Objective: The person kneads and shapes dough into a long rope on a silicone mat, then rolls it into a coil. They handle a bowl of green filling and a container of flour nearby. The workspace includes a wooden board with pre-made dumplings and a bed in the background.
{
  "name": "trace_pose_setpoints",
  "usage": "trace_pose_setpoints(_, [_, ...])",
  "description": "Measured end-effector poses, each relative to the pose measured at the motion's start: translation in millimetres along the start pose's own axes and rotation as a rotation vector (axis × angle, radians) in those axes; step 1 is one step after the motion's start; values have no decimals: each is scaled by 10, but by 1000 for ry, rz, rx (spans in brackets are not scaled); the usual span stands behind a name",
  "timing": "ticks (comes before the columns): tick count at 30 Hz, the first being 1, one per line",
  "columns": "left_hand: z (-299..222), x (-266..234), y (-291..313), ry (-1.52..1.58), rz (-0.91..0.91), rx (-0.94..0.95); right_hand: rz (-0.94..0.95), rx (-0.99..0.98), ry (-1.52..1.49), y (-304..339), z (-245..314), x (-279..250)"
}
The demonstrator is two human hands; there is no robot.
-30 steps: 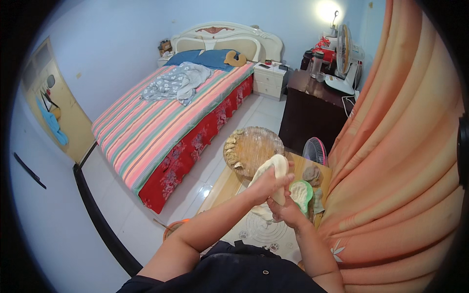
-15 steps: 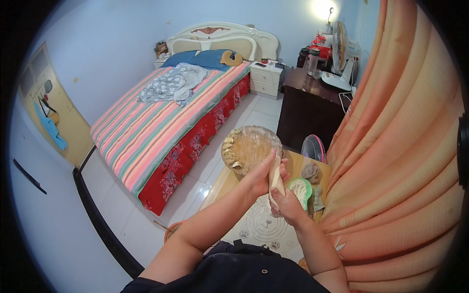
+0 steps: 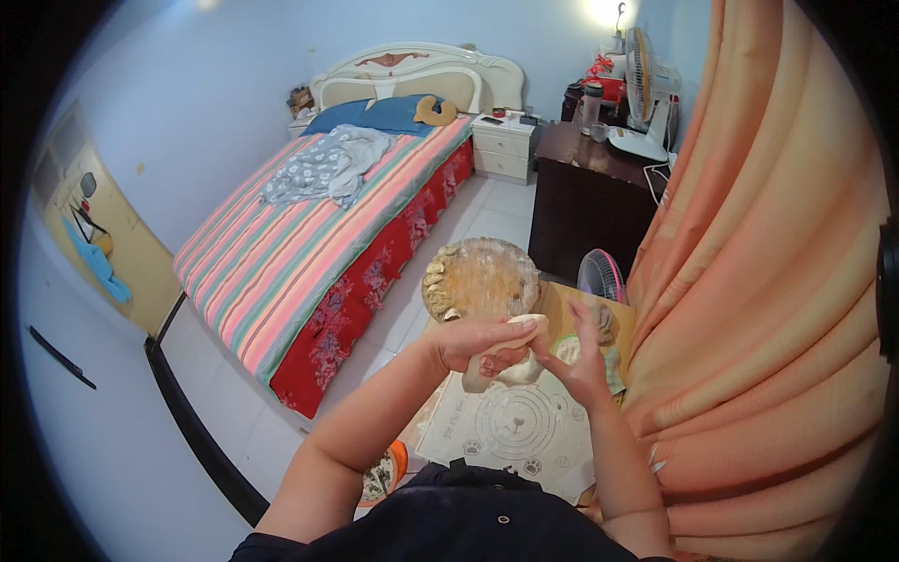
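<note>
My left hand [image 3: 479, 343] is closed around a thick roll of pale dough [image 3: 476, 377] and holds it above the table. One end of the roll sticks out below the palm, the other past the fingers. Close beside it, my right hand [image 3: 581, 365] is open, fingers spread and pointing up, its thumb side near the roll's upper end. Under the hands lies a white baking mat [image 3: 515, 426] printed with rings and paw prints. A floury round tray [image 3: 487, 276] stands beyond, dumplings [image 3: 435, 286] lining its left side. My right hand partly hides a green-rimmed bowl of flour [image 3: 566, 350].
An orange bowl of chopped filling [image 3: 382, 476] sits low at the left of the mat. Cloths [image 3: 611, 365] lie at the table's right edge, near a small fan [image 3: 600, 277] and an orange curtain [image 3: 749, 309]. A striped bed [image 3: 318, 225] stands left, a dark cabinet [image 3: 585, 206] beyond.
My right hand has let go of the dough roll and opened. My left hand has moved left and nearer with the roll, which now tilts the other way. The filling bowl shows more.
</note>
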State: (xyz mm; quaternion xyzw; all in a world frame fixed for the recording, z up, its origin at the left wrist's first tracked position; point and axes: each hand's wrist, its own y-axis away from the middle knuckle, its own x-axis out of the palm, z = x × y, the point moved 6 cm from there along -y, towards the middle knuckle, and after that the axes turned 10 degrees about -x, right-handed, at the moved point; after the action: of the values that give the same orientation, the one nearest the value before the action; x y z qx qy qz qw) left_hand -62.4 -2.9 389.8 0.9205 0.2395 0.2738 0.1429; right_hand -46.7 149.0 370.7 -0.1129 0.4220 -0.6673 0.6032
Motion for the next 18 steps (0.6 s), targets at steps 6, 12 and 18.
trace_pose_setpoints(6, [-261, 141, 8, -114, -22, 70, 447, 351, -495, 25, -376, 559])
trace_pose_setpoints(12, [-260, 127, 141, -152, -82, 144, 457, 483, -610, 132, -261, 555])
trace_pose_setpoints(18, [-497, 233, 247, 87, -126, 208, 491, 581, -826, 586, -477, 820])
